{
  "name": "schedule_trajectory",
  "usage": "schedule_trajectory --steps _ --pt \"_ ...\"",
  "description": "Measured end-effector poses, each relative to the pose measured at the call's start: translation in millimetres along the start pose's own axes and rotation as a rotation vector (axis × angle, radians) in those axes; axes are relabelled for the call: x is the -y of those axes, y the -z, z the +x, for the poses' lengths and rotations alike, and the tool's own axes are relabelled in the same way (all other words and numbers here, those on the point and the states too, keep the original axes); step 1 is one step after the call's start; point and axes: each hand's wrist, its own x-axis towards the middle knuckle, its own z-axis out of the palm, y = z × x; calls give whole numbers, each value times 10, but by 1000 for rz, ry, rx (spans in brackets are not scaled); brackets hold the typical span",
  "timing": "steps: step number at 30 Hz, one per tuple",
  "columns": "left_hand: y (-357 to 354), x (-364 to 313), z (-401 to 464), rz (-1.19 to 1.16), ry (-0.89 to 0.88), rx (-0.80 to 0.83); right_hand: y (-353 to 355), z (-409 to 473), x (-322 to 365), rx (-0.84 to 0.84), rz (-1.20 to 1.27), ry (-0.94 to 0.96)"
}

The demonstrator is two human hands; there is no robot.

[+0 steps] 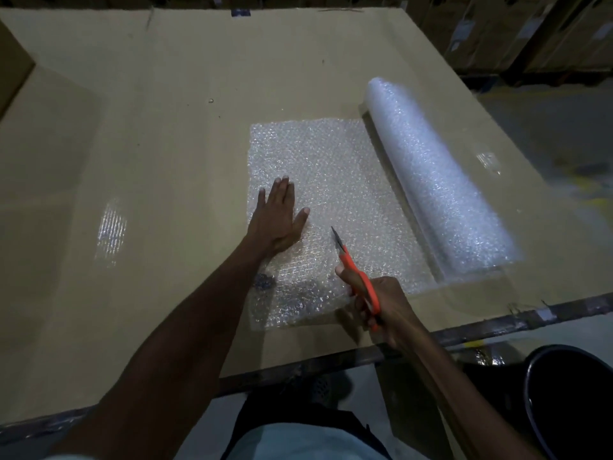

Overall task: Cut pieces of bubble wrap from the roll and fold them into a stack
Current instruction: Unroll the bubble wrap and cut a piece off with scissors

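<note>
A roll of bubble wrap [438,180] lies on the cardboard-covered table [159,127], right of centre. An unrolled sheet of bubble wrap [331,180] stretches leftward from it, flat on the table. My left hand [278,217] presses flat on the sheet's left part with straight fingers. My right hand [381,307] grips orange-handled scissors [358,273] at the sheet's near edge. The blades point away from me over the sheet.
A metal rail [497,323] runs along the table's near edge. A black bucket [570,400] stands on the floor at the lower right. Stacked cartons [530,31] fill the far right background. A cardboard flap [13,68] rises at the far left.
</note>
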Motion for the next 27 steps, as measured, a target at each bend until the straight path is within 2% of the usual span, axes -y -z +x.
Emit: schedule_trajectory --steps 2,10,21,27 --pt "-29 82 62 -1 -19 34 -23 29 1 -21 20 -13" --pt "-79 132 26 -17 -36 -7 -168 136 67 -48 76 -9" --pt "-117 149 37 -18 -37 -18 -197 67 170 -74 36 -2" --pt "-126 126 11 -12 8 -51 -233 89 168 -73 43 -11"
